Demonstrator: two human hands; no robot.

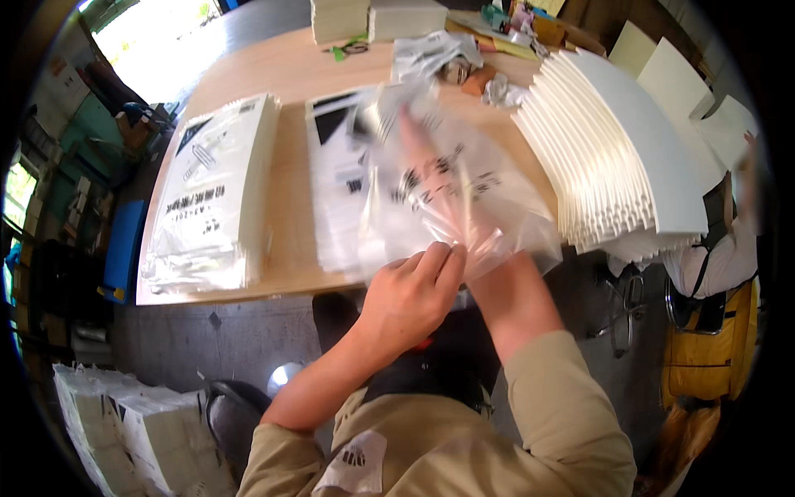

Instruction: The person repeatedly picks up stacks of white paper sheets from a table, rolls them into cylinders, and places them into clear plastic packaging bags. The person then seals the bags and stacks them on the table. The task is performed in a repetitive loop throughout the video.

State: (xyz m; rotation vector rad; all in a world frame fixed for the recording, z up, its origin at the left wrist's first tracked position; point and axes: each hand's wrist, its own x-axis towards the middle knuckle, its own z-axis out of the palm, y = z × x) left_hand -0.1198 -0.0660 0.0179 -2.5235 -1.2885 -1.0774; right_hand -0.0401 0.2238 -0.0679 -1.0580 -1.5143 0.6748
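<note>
A clear plastic bag (513,195) with dark print hangs over the front of the table. My left hand (418,286) is closed on the bag's near edge, at its mouth. Through that mouth goes my right forearm, and my right hand (411,128) is deep inside the bag, toward its far end. Motion and the plastic blur its fingers, so their pose is unclear. Beneath and to the left of the bag lies a pile of flat printed plastic bags (331,211).
At the table's left stands a stack of filled, printed packs (211,190). A tall fanned stack of white sheets (592,149) is at the right edge. Farther back are scissors (354,48), white stacks (406,21) and crumpled plastic (501,91). Wrapped bundles (141,422) stand lower left.
</note>
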